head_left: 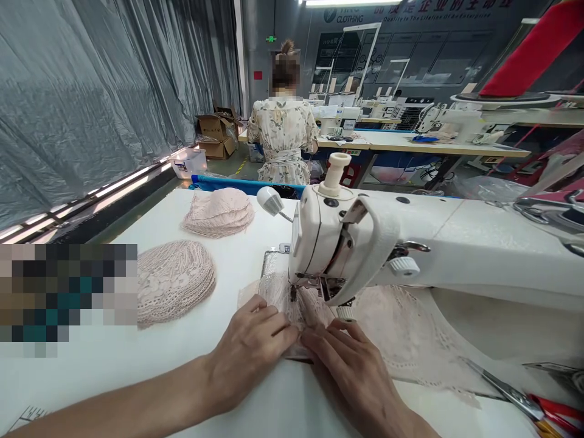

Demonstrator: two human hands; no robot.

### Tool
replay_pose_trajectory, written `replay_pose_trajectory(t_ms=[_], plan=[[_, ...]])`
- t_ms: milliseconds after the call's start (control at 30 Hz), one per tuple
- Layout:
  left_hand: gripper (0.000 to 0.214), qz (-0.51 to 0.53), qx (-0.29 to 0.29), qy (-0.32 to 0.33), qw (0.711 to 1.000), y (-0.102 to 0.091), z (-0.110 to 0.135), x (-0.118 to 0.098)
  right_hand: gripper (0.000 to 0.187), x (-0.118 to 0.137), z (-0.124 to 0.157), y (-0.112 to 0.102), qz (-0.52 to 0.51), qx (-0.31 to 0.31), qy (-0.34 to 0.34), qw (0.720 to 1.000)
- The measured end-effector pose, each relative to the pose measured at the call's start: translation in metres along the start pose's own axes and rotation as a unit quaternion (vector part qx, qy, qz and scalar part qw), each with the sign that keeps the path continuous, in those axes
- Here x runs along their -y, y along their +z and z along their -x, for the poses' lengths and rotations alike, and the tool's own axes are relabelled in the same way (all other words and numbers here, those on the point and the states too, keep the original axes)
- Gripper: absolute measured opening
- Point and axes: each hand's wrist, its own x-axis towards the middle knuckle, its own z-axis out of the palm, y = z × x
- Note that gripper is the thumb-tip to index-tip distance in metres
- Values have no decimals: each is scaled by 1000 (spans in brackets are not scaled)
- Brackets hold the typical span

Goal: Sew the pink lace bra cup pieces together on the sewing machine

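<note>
Pink lace panel, on the desk under the sewing machine: light, limp, probably quick to stretch or snag. My left hand and right hand lie flat, unclenched, fingertips pinning its near edge, which I judge the safest hold.

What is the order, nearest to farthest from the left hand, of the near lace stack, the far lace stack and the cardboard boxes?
1. Near lace stack, just left of the left hand.
2. Far lace stack, farther back, same side.
3. Cardboard boxes, on the floor beyond.
</note>
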Motion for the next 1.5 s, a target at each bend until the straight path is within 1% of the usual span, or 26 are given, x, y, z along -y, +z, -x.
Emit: replay_pose_trajectory(t_ms=[100,200,300,433,600,733,833,933,1000,1033,1100,1167,1233,1267,1333,1400,1500], plan=[[24,1,-6,-4,1000,-2,2,-2,25,2,1,0,7,1,4,1000],[28,13,-26,0,1000,-4,6,-3,22,3,3,0,8,11,18,1000],[29,31,-48,17,998,-5,10,-3,26,4,7,-1,-5,20,0,1000],[32,32,-40,27,998,-5,11,-6,34,4,12,-1,-30,26,-27,999],[32,12,-44,39,998,-7,10,-7,28,2,18,2,-11,47,-18,999],[22,-8,-41,47,998,-8,8,-7,28,3,18,3,-2,47,-10,999],[18,-11,-30,44,999,-4,9,-8,28,5,15,2,-2,46,-11,999],[19,-24,-50,50,997,3,11,-7,25,5,11,1,-7,27,-15,1000],[17,-28,-70,58,995,5,11,-5,32,2,9,0,4,25,-14,1000],[16,-28,-71,60,995,5,10,-4,38,-1,8,0,18,19,-18,999],[15,-26,-52,61,996,2,6,-1,47,-8,4,-1,49,4,-33,998],[15,-30,-22,55,998,-1,0,3,49,-16,0,-2,67,6,-49,997],[13,-39,-7,48,998,-3,-7,9,45,-24,-4,-1,72,29,-50,996],[11,-43,-2,46,998,-3,-11,12,40,-27,-6,0,74,45,-42,995],[9,-50,5,41,998,-2,-16,18,32,-32,-8,4,80,51,-17,995],[6,-55,6,38,998,-1,-18,22,31,-35,-7,7,85,57,1,995],[6,-61,-9,44,997,0,-19,23,32,-35,-6,6,88,62,4,994]])
